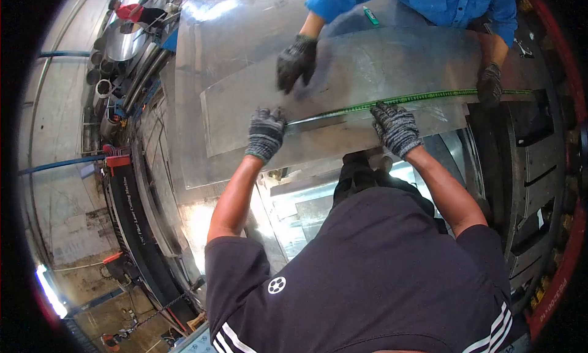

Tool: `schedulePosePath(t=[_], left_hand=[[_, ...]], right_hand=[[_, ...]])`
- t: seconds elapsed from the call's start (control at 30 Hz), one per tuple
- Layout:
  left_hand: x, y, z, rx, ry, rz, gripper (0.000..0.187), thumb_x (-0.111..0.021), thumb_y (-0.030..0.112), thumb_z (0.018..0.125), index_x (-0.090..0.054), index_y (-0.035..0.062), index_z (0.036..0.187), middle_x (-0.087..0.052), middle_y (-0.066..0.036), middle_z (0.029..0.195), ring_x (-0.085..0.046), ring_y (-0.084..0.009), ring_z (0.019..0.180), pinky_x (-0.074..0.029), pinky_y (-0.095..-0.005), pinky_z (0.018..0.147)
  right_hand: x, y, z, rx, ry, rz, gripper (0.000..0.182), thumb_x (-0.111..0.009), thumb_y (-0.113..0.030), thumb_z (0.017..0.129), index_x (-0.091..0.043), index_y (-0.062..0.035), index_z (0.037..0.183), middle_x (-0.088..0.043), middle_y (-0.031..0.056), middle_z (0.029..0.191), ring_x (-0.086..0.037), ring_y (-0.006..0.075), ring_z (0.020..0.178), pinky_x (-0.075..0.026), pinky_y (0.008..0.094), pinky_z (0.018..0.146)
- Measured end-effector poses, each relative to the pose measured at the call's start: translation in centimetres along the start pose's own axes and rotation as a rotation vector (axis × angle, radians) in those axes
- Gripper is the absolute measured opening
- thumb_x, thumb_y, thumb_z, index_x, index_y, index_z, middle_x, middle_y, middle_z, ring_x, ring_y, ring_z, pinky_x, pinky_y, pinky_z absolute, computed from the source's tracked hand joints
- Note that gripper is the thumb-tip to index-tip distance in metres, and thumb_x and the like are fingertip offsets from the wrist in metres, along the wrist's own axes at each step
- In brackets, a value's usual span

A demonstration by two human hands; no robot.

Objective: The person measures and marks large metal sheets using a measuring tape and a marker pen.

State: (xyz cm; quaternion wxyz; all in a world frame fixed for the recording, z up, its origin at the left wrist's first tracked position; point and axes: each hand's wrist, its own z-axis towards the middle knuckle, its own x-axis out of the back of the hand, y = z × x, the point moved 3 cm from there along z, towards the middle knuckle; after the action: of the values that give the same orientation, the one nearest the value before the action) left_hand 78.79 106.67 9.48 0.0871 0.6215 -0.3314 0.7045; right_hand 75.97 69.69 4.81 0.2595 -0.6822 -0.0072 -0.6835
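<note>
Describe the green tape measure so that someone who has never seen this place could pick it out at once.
Start at the big grey metal sheet lying between the two people. Across its near part runs the tape measure, a thin band stretched between the left hand and right hand and on to the co-worker's gloved hand. It is the only bright green strip on the dull metal.

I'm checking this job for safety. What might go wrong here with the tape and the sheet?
1. The tape lies stretched between the left hand and the right hand; a slip might skew the measurement.
2. The sheet edge sits by gloved fingers; a shift may cut or pinch.
3. The co-worker's hands press it too; uneven pressure might slide it.
</note>
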Motion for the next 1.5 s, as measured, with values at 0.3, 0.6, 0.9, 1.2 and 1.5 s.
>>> schedulePosePath(t=[0.3,0.6,0.9,1.2,1.5], left_hand=[[0.8,-6.9,-3.1,0.425,-0.339,-0.163,0.015,-0.076,0.025,0.070,-0.072,0.0148,0.080,-0.067,-0.015,0.089,-0.064,-0.0367,0.085,-0.051,-0.0496,0.077],[-2.5,-10.8,-10.6,0.566,-0.348,-0.377,0.024,-0.069,0.024,0.082,-0.070,0.0102,0.102,-0.068,-0.020,0.098,-0.063,-0.0411,0.096,-0.050,-0.0499,0.082],[-5.7,-15.5,-19.0,0.713,-0.318,-0.454,0.038,-0.066,0.013,0.082,-0.066,0.0029,0.119,-0.067,-0.020,0.115,-0.060,-0.0375,0.111,-0.047,-0.0445,0.097],[-9.7,-19.6,-21.6,0.842,-0.099,-0.752,0.034,-0.068,0.013,0.080,-0.070,0.0034,0.113,-0.069,-0.020,0.111,-0.066,-0.0369,0.098,-0.050,-0.0417,0.090],[-9.0,-20.0,-22.4,0.792,-0.278,-0.355,0.028,-0.064,0.019,0.086,-0.069,0.0015,0.107,-0.070,-0.019,0.108,-0.062,-0.0362,0.104,-0.047,-0.0454,0.093]], right_hand=[[0.6,-0.6,-0.4,-0.038,0.004,-0.010,0.044,-0.056,-0.030,0.094,-0.058,-0.0153,0.135,-0.054,0.0121,0.143,-0.054,0.0343,0.126,-0.041,0.0473,0.104],[1.4,-0.4,-0.9,-0.122,0.024,-0.004,0.059,-0.062,-0.039,0.087,-0.052,-0.0174,0.142,-0.041,0.0130,0.153,-0.045,0.0372,0.135,-0.033,0.0519,0.111],[0.4,0.0,2.4,-0.362,0.224,-0.134,0.073,-0.047,-0.058,0.093,-0.044,-0.0101,0.148,-0.035,0.0199,0.155,-0.027,0.0405,0.146,-0.010,0.0586,0.119],[2.0,-0.4,2.6,-0.457,0.107,-0.117,0.070,-0.042,-0.057,0.096,-0.040,-0.0131,0.150,-0.031,0.0187,0.158,-0.023,0.0399,0.148,-0.007,0.0572,0.120],[2.0,-0.4,2.5,-0.461,0.051,-0.064,0.071,-0.043,-0.058,0.095,-0.040,-0.0142,0.151,-0.031,0.0170,0.159,-0.020,0.0396,0.149,-0.005,0.0591,0.120]])
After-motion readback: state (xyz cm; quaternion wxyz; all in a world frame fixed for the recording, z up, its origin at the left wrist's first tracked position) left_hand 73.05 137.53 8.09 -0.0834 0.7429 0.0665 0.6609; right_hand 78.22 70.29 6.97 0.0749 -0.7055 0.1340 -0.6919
